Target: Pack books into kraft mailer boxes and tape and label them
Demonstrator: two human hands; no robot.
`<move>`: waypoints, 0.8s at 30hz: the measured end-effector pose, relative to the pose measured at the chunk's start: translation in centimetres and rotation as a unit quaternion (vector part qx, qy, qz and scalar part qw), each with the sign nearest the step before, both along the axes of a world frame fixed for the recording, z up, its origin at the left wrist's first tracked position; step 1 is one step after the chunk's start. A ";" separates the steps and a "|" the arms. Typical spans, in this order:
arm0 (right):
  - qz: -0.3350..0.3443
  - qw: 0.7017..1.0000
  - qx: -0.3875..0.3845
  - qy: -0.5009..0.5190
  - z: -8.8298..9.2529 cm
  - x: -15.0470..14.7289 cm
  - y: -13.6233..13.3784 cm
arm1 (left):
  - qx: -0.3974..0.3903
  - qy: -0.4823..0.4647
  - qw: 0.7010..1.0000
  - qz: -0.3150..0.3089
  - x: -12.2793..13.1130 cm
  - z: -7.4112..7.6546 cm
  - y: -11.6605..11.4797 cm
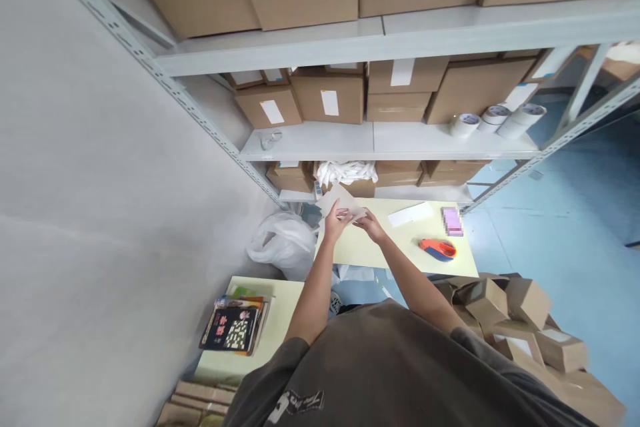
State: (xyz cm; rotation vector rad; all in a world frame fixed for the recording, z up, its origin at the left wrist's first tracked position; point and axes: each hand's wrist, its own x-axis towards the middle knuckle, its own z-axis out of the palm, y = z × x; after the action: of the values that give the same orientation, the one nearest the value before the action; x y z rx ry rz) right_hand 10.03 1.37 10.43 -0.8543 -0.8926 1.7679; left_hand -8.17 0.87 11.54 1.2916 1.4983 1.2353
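A thin whitish sheet [341,197], perhaps paper or a plastic bag, is held up over the pale yellow table [367,248]. My left hand [336,221] grips its lower left part, fingers curled over it. At the sheet's lower right edge, my right hand [369,224] is closed on it too. To the right of my hands lies a white paper strip [411,214]. An orange and blue tool [438,249], which looks like a tape dispenser, rests nearer to me. A pink item [453,221], blurred by pixels, sits at the table's right end.
Metal shelving [320,140] with cardboard boxes [327,99] rises ahead. Tape rolls [465,125] stand on its middle shelf and white cloth [347,172] lies lower. Left are a plastic bag [283,240] and stacked books [235,328]. Cartons [530,333] heap up at right.
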 end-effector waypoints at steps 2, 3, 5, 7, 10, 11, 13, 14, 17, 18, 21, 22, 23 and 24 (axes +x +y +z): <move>-0.002 1.000 0.001 0.005 -0.3 1.6 -0.8 | -0.001 0.023 1.000 0.004 3.2 -0.6 -0.6; -0.009 1.000 -0.001 -0.002 -0.5 2.3 -1.0 | 0.001 0.036 0.999 0.008 4.4 -0.9 -0.8; -0.039 0.999 -0.008 -0.021 -1.0 3.4 -1.2 | 0.012 0.059 0.998 0.009 5.8 -1.5 -1.3; -0.075 0.997 -0.025 -0.021 -1.5 4.3 -1.1 | 0.023 0.071 0.997 0.012 5.9 -2.2 -1.5; -0.109 0.992 -0.054 0.030 -2.4 5.3 -0.6 | 0.015 0.053 0.997 0.052 4.3 -3.3 -1.4; -0.120 0.990 -0.062 0.051 -2.7 5.7 -0.5 | 0.008 0.029 0.996 0.079 3.4 -3.6 -1.3; -0.143 0.984 -0.076 0.080 -3.3 6.6 -0.4 | -0.013 -0.050 0.989 0.142 1.5 -4.2 -0.9; -0.156 0.980 -0.085 0.087 -3.7 7.1 -0.5 | -0.025 -0.094 0.980 0.171 0.4 -4.5 -0.6; -0.189 0.971 -0.116 0.091 -4.8 8.9 -1.2 | -0.066 -0.178 0.954 0.233 -2.7 -5.3 -0.2; -0.199 0.968 -0.125 0.090 -5.1 9.4 -1.6 | -0.082 -0.188 0.948 0.245 -3.7 -5.6 -0.2; -0.220 0.960 -0.148 0.092 -6.1 10.1 -2.7 | -0.132 -0.206 0.928 0.280 -6.3 -6.5 -0.3; -0.223 0.957 -0.155 0.098 -6.4 10.0 -2.9 | -0.141 -0.209 0.922 0.293 -7.1 -6.8 -0.3; -0.225 0.955 -0.162 0.106 -6.6 9.7 -3.1 | -0.145 -0.207 0.918 0.306 -8.1 -7.1 -0.3; -0.227 0.953 -0.168 0.114 -6.9 9.2 -3.3 | -0.144 -0.202 0.915 0.318 -9.2 -7.3 -0.2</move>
State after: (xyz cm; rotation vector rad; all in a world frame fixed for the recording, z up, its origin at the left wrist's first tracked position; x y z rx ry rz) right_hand 19.26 -1.88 3.53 -0.9581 -0.2159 1.5827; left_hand -17.32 0.64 4.25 0.3103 1.7541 1.4909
